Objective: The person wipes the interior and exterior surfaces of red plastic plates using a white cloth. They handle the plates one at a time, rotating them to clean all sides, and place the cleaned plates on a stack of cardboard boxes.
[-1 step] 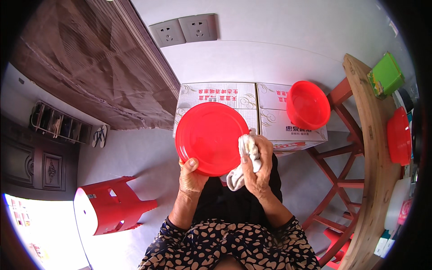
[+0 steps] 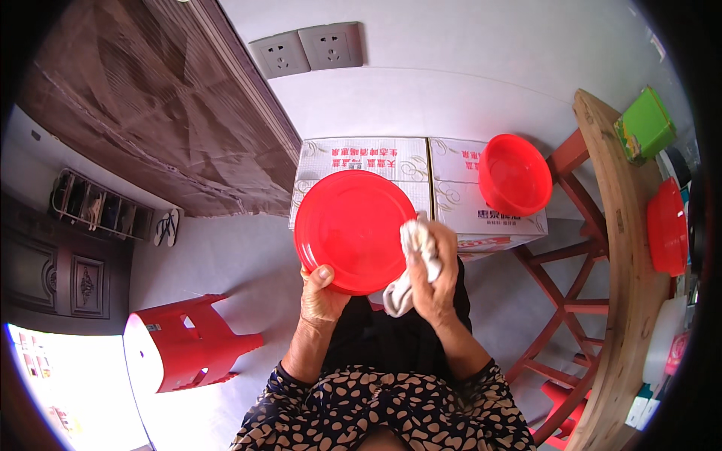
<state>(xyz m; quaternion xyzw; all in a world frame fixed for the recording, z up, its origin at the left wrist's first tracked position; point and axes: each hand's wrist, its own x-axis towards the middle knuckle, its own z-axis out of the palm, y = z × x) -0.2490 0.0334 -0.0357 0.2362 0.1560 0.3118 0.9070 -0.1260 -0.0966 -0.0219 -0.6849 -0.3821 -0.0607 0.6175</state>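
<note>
A round, flat red plastic plate (image 2: 353, 229), which may be a lid, is held up before me. My left hand (image 2: 322, 297) grips its lower left edge, the thumb on the face and the other fingers hidden behind. A crumpled whitish cloth (image 2: 419, 263) is bunched in my right hand (image 2: 438, 282), at the plate's right rim. Part of the cloth hangs below the fingers. From this view I cannot tell whether it touches the plate. Beyond the plate stand white printed cartons (image 2: 366, 154), with a red plastic bowl (image 2: 516, 174) on the right one.
On the right, a wooden table (image 2: 620, 301) with dark red legs carries a green tin (image 2: 647, 126) and another red bowl (image 2: 667, 228). A red plastic stool (image 2: 188, 342) lies tipped over at left. Flip-flops (image 2: 167, 228) rest near a shoe rack (image 2: 99, 207).
My right hand, with the cloth, has shifted slightly to the right along the plate's edge. My left hand and the plate have barely moved.
</note>
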